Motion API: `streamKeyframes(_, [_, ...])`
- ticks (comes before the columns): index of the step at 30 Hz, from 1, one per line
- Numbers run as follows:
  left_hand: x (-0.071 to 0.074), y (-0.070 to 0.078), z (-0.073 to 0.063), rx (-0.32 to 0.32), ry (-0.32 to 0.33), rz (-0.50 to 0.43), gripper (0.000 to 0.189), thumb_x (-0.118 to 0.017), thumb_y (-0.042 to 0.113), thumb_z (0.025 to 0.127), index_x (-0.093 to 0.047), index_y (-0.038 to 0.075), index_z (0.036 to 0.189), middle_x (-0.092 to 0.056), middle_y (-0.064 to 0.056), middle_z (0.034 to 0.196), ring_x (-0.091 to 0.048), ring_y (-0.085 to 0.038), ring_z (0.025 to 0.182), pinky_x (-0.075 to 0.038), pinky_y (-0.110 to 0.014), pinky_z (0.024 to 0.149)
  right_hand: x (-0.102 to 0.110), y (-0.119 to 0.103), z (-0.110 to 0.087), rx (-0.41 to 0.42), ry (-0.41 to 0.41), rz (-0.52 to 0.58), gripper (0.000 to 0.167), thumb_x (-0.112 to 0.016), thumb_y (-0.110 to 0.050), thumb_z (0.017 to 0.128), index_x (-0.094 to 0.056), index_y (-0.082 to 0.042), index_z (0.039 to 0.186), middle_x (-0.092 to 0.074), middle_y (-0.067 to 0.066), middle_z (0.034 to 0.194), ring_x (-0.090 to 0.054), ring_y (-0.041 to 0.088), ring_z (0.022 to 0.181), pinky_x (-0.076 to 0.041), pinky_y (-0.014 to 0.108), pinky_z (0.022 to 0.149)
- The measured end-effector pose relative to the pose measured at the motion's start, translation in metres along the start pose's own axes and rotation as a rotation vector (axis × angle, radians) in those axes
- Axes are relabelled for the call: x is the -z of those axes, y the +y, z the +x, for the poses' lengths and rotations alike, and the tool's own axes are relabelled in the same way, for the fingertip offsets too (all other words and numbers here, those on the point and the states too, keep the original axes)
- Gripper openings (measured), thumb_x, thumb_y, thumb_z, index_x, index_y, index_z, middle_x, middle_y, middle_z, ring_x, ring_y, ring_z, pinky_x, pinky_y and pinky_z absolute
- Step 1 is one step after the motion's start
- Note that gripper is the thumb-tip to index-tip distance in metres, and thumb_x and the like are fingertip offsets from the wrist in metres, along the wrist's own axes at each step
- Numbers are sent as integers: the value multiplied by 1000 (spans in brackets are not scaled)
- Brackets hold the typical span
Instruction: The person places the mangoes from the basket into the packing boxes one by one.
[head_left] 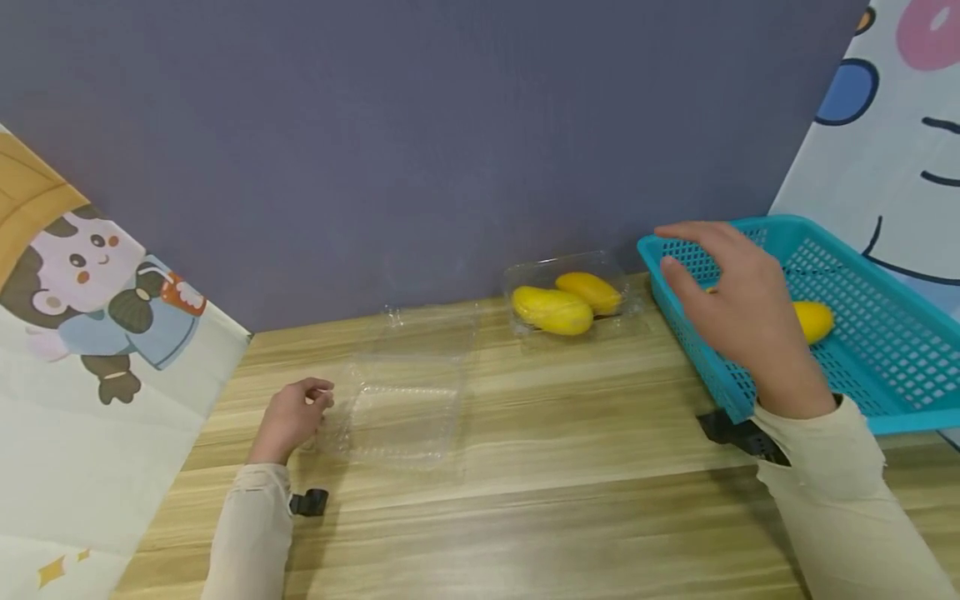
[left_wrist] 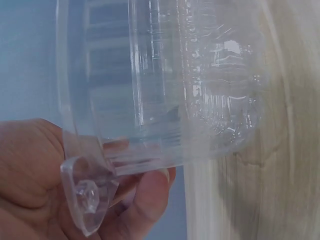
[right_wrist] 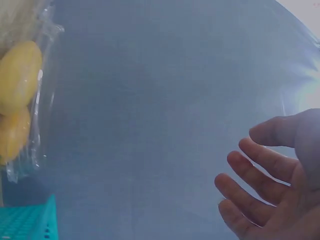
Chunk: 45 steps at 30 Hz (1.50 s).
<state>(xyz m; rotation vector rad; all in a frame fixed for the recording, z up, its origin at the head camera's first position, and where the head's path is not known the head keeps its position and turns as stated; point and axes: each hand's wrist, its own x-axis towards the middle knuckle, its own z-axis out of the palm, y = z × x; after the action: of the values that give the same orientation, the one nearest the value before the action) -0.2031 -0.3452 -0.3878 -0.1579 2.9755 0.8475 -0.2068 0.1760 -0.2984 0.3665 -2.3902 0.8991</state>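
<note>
On the left of the head view, my left hand [head_left: 291, 417] pinches the side of a clear plastic clamshell box [head_left: 405, 417]. That box lies opened out on the table with its lid folded back toward the wall. The left wrist view shows the thumb and fingers [left_wrist: 150, 195] at its corner, near a moulded tab [left_wrist: 87, 197]. My right hand [head_left: 738, 304] hovers over the near-left side of a turquoise basket [head_left: 885, 275], fingers spread and holding nothing. Inside the basket is a yellow mango [head_left: 813, 322], partly hidden by the right hand.
A second clear box [head_left: 525, 273] stands against the grey wall [head_left: 450, 150], left of the basket. It contains two yellow mangoes [head_left: 552, 311]. Cartoon-printed panels [head_left: 105, 283] flank the wooden table [head_left: 525, 517] on both sides. Black wrist straps [head_left: 309, 502] show at the sleeves.
</note>
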Motion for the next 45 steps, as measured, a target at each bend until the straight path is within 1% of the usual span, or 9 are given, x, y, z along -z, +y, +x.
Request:
streamKeyframes(4, [-1,1,1,-6,-4,-49,37,-48,15,104,-53,-6,134,-67,-25,110,-67,-23,74,-54,-31,59,9,1,2,-3,91,23,37,-56,-27,101,-61,-20,136,-57,13,142,-51,41,128,-41,63,97])
streamKeyframes(8, [-4,4,2,3,-14,-119,36,-50,14,103,-53,-7,133,-66,-25,110,-66,-20,72,-55,-31,59,16,5,6,-3,171,18,35,-56,-26,99,-63,-21,134,-60,11,139,-55,37,118,-41,38,97])
streamKeyframes(12, [-8,8,3,22,-31,-193,36,-50,11,103,-52,-9,133,-64,-27,110,-65,-18,71,-55,-29,58,23,9,12,-9,160,-16,36,-54,-26,100,-63,-19,134,-60,13,138,-54,37,115,-40,43,95])
streamKeyframes(17, [-11,9,3,39,-46,-239,37,-50,12,103,-50,-7,134,-61,-27,115,-66,-19,75,-56,-30,59,32,9,27,-14,56,-76,40,-50,-29,102,-59,-15,138,-56,19,141,-52,44,122,-38,63,92])
streamKeyframes(22, [-19,11,-2,71,-43,-316,39,-53,16,103,-50,-4,136,-59,-25,120,-66,-18,76,-58,-31,60,38,15,43,-58,-80,-138,45,-46,-32,103,-52,-13,144,-48,21,149,-44,49,131,-33,70,101])
streamKeyframes(27, [-30,16,-5,73,-8,-352,41,-55,19,102,-51,-1,137,-58,-23,123,-66,-19,80,-59,-32,65,40,29,51,-57,-147,-238,44,-44,-30,104,-55,-6,139,-50,25,145,-49,52,119,-39,69,91])
streamKeyframes(35, [-47,30,-7,46,21,-407,35,-57,13,101,-55,-4,131,-61,-23,115,-66,-15,73,-57,-31,60,28,78,73,-128,-408,-323,47,-40,-34,105,-55,-2,136,-57,31,132,-56,48,109,-45,65,87])
streamKeyframes(40, [-52,37,-10,35,23,-423,34,-58,13,100,-56,-4,130,-62,-22,112,-63,-14,68,-56,-31,56,18,111,76,-204,-595,-379,56,-38,-41,105,-51,2,137,-53,32,136,-56,50,109,-45,66,87])
streamKeyframes(45, [-55,41,-14,44,16,-473,34,-58,13,100,-55,-3,130,-61,-21,111,-62,-15,62,-53,-29,52,7,136,71,-272,-657,-382,56,-40,-39,104,-49,5,137,-49,36,136,-51,53,114,-42,70,92])
